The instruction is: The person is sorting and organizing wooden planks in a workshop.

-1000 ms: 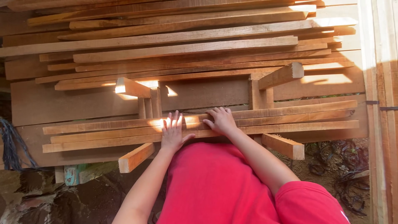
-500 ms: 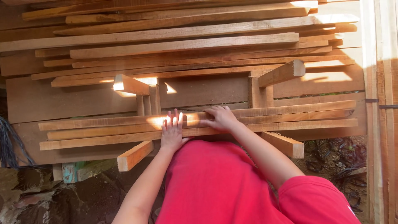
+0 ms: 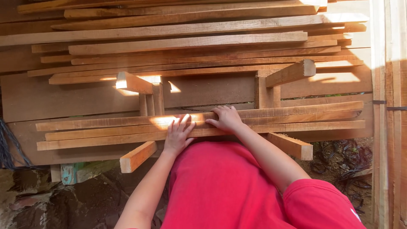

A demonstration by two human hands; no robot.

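Stacked lumber (image 3: pixel 186 42) fills the view, boards running left to right across wooden trestles (image 3: pixel 135 157). Nearest the person lie three long slats (image 3: pixel 296 118), their long axis crosswise to both arms. Left hand (image 3: pixel 178 135) rests flat on them, fingers spread; right hand (image 3: pixel 227 118), just beside it and slightly farther out, curls its fingers over the far slat's edge.

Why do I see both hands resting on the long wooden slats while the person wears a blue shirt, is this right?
Not quite: the shirt is red, not blue, as the head view shows. Both the left hand and right hand do rest on the long wooden slats.
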